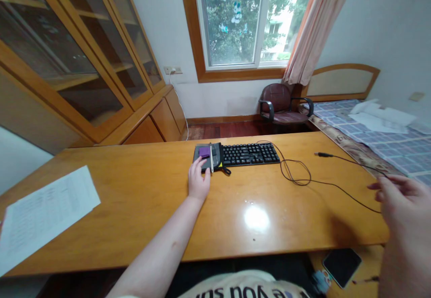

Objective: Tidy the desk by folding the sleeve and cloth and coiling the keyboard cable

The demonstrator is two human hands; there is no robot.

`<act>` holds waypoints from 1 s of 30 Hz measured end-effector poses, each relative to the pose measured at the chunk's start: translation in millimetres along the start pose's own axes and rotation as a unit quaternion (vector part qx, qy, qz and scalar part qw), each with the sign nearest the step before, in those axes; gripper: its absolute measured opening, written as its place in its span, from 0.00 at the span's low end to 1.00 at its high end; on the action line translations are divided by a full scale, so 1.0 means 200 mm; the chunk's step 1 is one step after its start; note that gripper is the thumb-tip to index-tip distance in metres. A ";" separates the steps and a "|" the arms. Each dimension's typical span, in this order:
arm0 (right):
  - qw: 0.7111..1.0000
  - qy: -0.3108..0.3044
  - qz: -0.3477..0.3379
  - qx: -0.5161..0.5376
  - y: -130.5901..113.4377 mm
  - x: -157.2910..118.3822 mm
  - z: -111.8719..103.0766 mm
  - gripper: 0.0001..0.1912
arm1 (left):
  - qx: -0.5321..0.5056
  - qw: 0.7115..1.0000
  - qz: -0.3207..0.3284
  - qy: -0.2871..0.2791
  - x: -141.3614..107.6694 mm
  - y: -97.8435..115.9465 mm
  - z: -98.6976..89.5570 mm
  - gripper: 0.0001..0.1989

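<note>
A black keyboard (251,154) lies near the far edge of the wooden table (134,217). Against its left end is a dark grey pouch (217,155) with a purple item (204,152) and a thin white strip (211,159) on top. My left hand (198,179) rests at the pouch's near edge, fingers apart, touching it and holding nothing. At the right, my right hand (399,192) is raised over the table with its fingers pinched on the black cable (357,163). The cable's plug end (323,154) sticks out to the left, and the rest loops back to the keyboard.
Printed papers (54,212) lie on the table's left side. Below the right front edge is a dark tablet-like device (341,266). Beyond the table stand an armchair (281,102) and a bed (377,132). A glass-door cabinet (90,60) is at the left.
</note>
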State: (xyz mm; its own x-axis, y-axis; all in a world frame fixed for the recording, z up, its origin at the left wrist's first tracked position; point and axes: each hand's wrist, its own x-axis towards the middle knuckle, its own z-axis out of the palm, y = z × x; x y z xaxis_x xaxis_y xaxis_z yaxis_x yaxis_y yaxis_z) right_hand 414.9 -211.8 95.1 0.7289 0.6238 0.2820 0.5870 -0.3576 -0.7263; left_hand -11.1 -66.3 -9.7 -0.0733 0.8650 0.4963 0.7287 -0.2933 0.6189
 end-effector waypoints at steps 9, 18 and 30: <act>0.907 -0.165 0.025 0.387 -0.20 -0.24 0.12 0.14 | -0.526 0.735 -0.081 -0.419 -0.32 0.70 0.13 0.24; 0.893 -0.213 -0.006 0.395 -0.23 -0.38 0.46 0.15 | -0.600 0.598 -0.307 -0.434 -0.37 0.73 0.10 0.28; 0.775 -0.448 0.022 0.444 -0.33 -0.71 0.59 0.14 | -0.385 0.830 0.039 -0.401 -0.34 0.66 0.01 0.28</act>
State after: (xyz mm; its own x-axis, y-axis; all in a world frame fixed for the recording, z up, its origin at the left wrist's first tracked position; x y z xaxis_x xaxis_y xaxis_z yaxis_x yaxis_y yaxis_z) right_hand 230.4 -195.1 28.9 -0.0301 0.9994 -0.0157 -0.1965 -0.0213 -0.9803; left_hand 91.9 -163.4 36.7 0.6558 0.7333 0.1795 0.0352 -0.2673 0.9630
